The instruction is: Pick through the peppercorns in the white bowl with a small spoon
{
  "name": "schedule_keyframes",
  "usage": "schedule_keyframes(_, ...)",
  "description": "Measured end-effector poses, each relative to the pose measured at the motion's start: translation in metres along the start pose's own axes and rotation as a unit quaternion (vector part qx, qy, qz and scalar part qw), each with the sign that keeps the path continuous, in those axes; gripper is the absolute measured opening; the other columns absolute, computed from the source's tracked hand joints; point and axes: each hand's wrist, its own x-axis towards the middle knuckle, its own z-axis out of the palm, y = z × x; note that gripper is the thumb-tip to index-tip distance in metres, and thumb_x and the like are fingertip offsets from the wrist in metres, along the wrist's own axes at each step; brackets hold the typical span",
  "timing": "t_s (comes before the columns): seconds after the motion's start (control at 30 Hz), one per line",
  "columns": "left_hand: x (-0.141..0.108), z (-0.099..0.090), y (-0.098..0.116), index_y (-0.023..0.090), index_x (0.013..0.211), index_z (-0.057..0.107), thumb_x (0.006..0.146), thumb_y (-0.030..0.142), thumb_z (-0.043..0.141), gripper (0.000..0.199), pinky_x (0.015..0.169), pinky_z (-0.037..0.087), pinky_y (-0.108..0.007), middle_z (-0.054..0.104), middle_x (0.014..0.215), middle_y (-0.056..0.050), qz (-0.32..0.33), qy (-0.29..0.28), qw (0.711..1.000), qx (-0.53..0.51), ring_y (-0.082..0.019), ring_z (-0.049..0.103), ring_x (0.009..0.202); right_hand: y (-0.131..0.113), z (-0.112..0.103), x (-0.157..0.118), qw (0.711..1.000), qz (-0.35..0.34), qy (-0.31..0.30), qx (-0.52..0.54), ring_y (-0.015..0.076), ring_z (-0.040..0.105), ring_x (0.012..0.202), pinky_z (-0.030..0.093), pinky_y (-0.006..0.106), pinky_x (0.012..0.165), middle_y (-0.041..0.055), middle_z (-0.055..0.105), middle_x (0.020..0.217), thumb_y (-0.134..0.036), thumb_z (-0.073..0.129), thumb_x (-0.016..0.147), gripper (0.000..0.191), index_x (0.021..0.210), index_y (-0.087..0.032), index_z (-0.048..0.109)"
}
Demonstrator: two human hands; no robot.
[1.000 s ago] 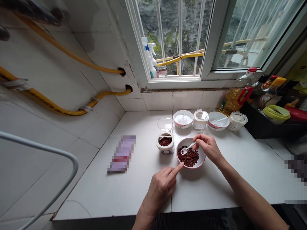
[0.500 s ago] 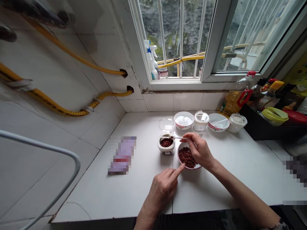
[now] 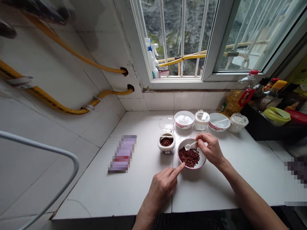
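My right hand (image 3: 211,149) pinches the handle of a small white plastic spoon (image 3: 188,147). Its scoop hangs over the white bowl (image 3: 202,159) with a pink rim, just above the dark red-brown dried peppercorns (image 3: 189,157). The scoop looks bare. At the bowl's front left rim, my left hand (image 3: 164,185) touches with its outstretched index finger; the other fingers are curled and its thumb is hidden. Left of the bowl stands a small white-rimmed seasoning jar (image 3: 166,149), its clear lid (image 3: 167,124) raised, with the same dark peppercorns inside.
Along the back stand a bowl of white grains (image 3: 184,120), a lidded jar (image 3: 201,120), a bowl with a white spoon (image 3: 219,122) and another jar (image 3: 238,122). An oil bottle (image 3: 237,97) stands at right. A purple packet (image 3: 123,154) lies at left.
My right hand has moved the spoon from over the jar's mouth rightward and down to the bowl. Peppercorns seen in the scoop earlier are gone from it. My left hand stays put.
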Motion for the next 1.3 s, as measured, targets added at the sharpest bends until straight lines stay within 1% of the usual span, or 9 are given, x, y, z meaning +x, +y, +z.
schedule_keyframes(0.17,-0.001,0.001,0.000,0.022,0.157,0.038,0.095,0.000,0.039,0.066,0.061,0.053,-0.025,0.068,0.084,-0.003,-0.002,0.009,1.000,-0.006,-0.017,0.063,0.069,0.000,0.013,-0.004,0.999,-0.005,-0.043,-0.019,0.0232,0.067,0.080,0.051,0.040,0.086,0.0029,0.074,0.073,-0.014,0.049,0.084,0.019,0.075,-0.025,0.062)
schedule_keyframes(0.3,-0.001,0.001,0.000,0.022,0.156,0.041,0.095,0.000,0.040,0.065,0.062,0.055,-0.024,0.068,0.084,-0.003,-0.001,0.011,1.000,-0.010,-0.016,0.064,0.069,-0.005,0.012,-0.003,0.996,0.055,-0.051,0.040,0.0222,0.068,0.077,0.050,0.038,0.085,0.0006,0.072,0.065,-0.017,0.048,0.084,0.018,0.075,-0.025,0.061)
schedule_keyframes(0.37,-0.001,0.001,-0.001,0.022,0.154,0.043,0.093,-0.001,0.040,0.065,0.068,0.058,-0.025,0.071,0.095,-0.006,0.000,0.016,1.000,-0.016,-0.017,0.068,0.078,-0.006,0.008,-0.002,0.988,0.108,-0.062,0.094,0.0199,0.067,0.068,0.051,0.035,0.078,-0.0009,0.071,0.061,-0.020,0.048,0.085,0.016,0.076,-0.024,0.060)
schedule_keyframes(0.43,-0.001,0.001,-0.001,0.023,0.151,0.047,0.092,-0.002,0.041,0.064,0.074,0.060,-0.026,0.070,0.113,-0.010,0.000,0.025,1.000,-0.017,-0.017,0.070,0.088,-0.006,0.005,-0.001,0.972,0.162,-0.069,0.153,0.0184,0.067,0.062,0.051,0.032,0.070,-0.0009,0.071,0.060,-0.025,0.049,0.084,0.013,0.077,-0.023,0.060)
schedule_keyframes(0.57,-0.003,0.001,-0.001,0.025,0.147,0.052,0.092,-0.002,0.043,0.062,0.076,0.062,-0.024,0.059,0.139,-0.014,-0.010,0.038,0.999,-0.010,-0.014,0.070,0.089,-0.006,0.002,0.000,0.948,0.216,-0.069,0.225,0.0181,0.069,0.062,0.052,0.029,0.065,-0.0002,0.071,0.061,-0.031,0.053,0.080,0.013,0.079,-0.022,0.062)
schedule_keyframes(0.7,-0.003,0.002,-0.001,0.026,0.147,0.052,0.092,-0.002,0.043,0.062,0.078,0.063,-0.024,0.050,0.152,-0.016,-0.015,0.045,0.999,-0.013,-0.014,0.070,0.096,-0.006,0.003,0.001,0.938,0.224,-0.065,0.255,0.0179,0.068,0.060,0.053,0.030,0.065,0.0000,0.071,0.059,-0.033,0.055,0.079,0.014,0.078,-0.021,0.062)
schedule_keyframes(0.83,-0.002,0.001,-0.001,0.024,0.148,0.051,0.092,-0.003,0.042,0.063,0.080,0.063,-0.025,0.049,0.154,-0.017,-0.008,0.037,0.999,-0.025,-0.015,0.072,0.099,-0.004,0.003,0.001,0.936,0.228,-0.057,0.263,0.0180,0.068,0.059,0.053,0.030,0.063,0.0003,0.071,0.058,-0.033,0.056,0.078,0.014,0.077,-0.021,0.063)
schedule_keyframes(1.2,-0.002,0.000,-0.001,0.025,0.149,0.050,0.092,-0.003,0.042,0.064,0.077,0.062,-0.025,0.050,0.155,-0.017,-0.014,0.029,0.999,-0.036,-0.013,0.072,0.088,-0.002,0.003,0.001,0.946,0.215,-0.045,0.238,0.0183,0.067,0.058,0.053,0.030,0.063,0.0007,0.071,0.058,-0.031,0.057,0.079,0.013,0.076,-0.020,0.064)
schedule_keyframes(1.3,-0.002,0.000,-0.001,0.024,0.148,0.051,0.092,-0.003,0.042,0.063,0.077,0.062,-0.024,0.050,0.154,-0.018,-0.009,0.034,0.999,-0.031,-0.013,0.073,0.087,-0.001,0.003,0.001,0.940,0.222,-0.050,0.253,0.0186,0.068,0.059,0.054,0.031,0.064,0.0011,0.071,0.058,-0.032,0.057,0.078,0.014,0.077,-0.020,0.064)
